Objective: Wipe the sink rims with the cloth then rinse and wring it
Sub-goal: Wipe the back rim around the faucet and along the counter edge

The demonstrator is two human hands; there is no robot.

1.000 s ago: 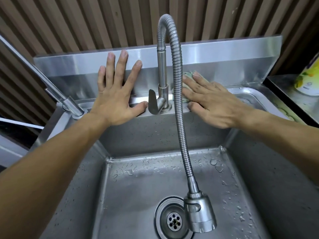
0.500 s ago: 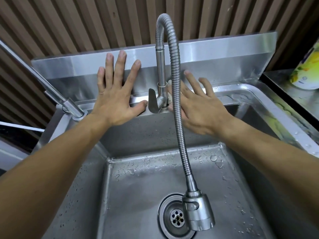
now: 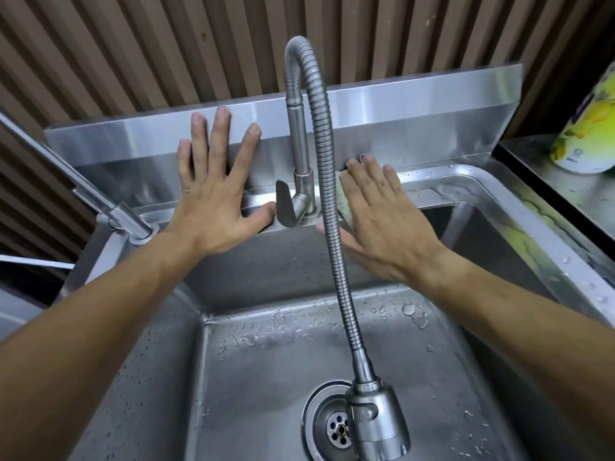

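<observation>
My right hand (image 3: 382, 214) lies flat on a pale green cloth (image 3: 344, 204), pressing it onto the sink's back rim (image 3: 432, 191) just right of the tap base (image 3: 304, 207). Only the cloth's left edge shows beside my fingers. My left hand (image 3: 213, 191) is spread flat against the steel backsplash (image 3: 416, 111), with its thumb resting on the rim next to the tap lever (image 3: 284, 204). The flexible hose (image 3: 332, 211) hangs in front of my right hand, and its spray head (image 3: 377, 424) dangles over the drain (image 3: 332, 427).
The wet steel basin (image 3: 266, 377) carries scattered water drops. A second tap (image 3: 129, 221) stands at the left corner. On the counter to the right stands a yellow-green container (image 3: 589, 128). The right rim (image 3: 539, 227) shows wet streaks. A ribbed wall rises behind.
My right hand slid the cloth left along the back rim to the tap base, then shifted slightly right again. My left hand stayed pressed on the backsplash.
</observation>
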